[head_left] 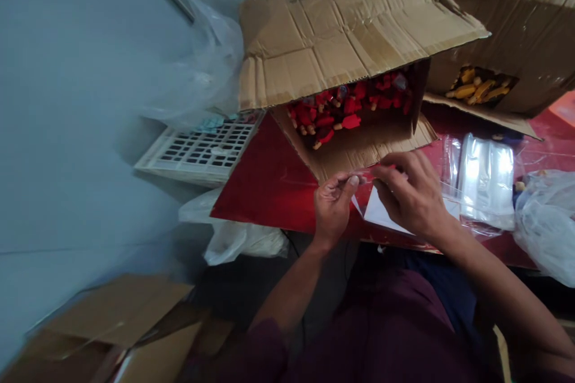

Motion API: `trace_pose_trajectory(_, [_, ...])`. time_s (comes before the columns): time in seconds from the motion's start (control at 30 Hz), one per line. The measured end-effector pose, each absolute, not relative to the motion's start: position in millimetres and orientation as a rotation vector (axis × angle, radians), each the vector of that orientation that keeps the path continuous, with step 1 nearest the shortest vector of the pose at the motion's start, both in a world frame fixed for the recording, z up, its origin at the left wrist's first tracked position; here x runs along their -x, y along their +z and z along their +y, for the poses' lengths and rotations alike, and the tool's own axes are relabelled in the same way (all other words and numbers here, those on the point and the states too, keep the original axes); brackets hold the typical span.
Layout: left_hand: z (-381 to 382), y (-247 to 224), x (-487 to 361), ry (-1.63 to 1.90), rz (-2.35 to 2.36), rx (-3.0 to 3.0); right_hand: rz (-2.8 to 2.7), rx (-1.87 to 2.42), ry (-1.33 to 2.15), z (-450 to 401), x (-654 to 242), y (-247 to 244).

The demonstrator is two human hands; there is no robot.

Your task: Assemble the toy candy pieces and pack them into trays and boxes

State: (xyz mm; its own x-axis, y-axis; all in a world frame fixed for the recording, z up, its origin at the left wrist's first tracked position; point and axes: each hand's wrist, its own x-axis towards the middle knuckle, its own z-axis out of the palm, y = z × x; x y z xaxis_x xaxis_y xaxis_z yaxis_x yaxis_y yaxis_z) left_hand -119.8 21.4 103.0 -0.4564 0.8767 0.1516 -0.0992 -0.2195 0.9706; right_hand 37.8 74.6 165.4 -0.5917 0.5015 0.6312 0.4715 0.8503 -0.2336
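Red tabletop (265, 191) forms our work surface. Above it, we hold clear plastic (366, 174) between both hands, its long axis running left to right. Our left hand (333, 208) has its fingers pinched on one end; our right hand (412, 194) curls its fingers at the other, their exact closure hidden. Beyond, an open carton (354, 36) contains red pieces (350, 122).

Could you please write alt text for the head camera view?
A person's left hand and right hand hold what looks like clear plastic over a red table. Beyond, an open cardboard box holds red pieces; another box holds yellow pieces.
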Motion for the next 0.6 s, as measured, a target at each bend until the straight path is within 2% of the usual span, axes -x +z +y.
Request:
trace_pose_trajectory(0.3, [17, 109, 116, 1.703, 1.469, -1.411, -2.518, 0.658, -0.034, 81, -32, 161])
trace_pose_trajectory(0.6, [17, 120, 113, 1.579, 1.535, -1.651, -2.522, 0.458, -0.317, 85, -35, 168])
